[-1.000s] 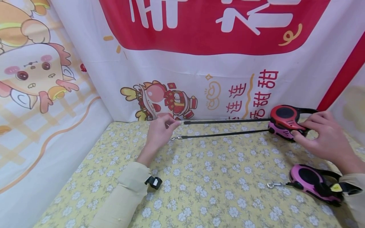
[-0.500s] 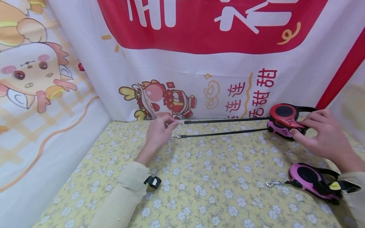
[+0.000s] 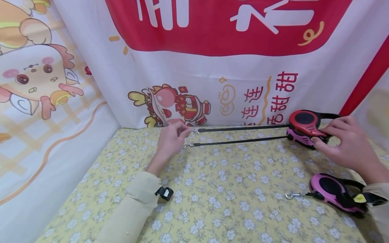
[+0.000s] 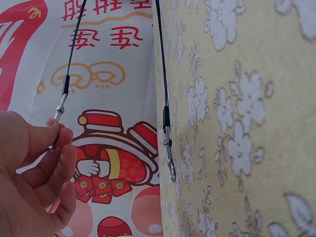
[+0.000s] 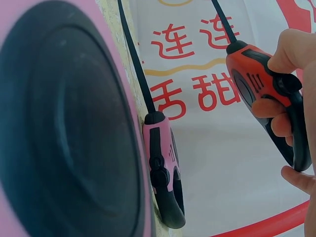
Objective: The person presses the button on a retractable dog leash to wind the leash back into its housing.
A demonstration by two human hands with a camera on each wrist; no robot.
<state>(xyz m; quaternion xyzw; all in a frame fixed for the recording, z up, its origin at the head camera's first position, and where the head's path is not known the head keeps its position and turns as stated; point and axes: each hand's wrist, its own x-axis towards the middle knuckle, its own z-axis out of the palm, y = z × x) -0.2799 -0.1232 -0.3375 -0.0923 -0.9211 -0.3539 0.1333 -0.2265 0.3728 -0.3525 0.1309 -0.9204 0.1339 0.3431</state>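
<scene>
Red-and-black leash (image 3: 305, 119), rounded (black strap (image 3: 243, 128) out straight).

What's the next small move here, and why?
Probably lower the red retractable leash to the floral tablecloth, black strap kept straight: the right hand holds the leash raised, the left hand pinches its metal snap hook, and the farther pink retractable leash lies there extended.

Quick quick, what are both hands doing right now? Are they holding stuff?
Left hand: closed, pinching a metal snap hook.
Right hand: closed, holding the red retractable dog leash.
</scene>
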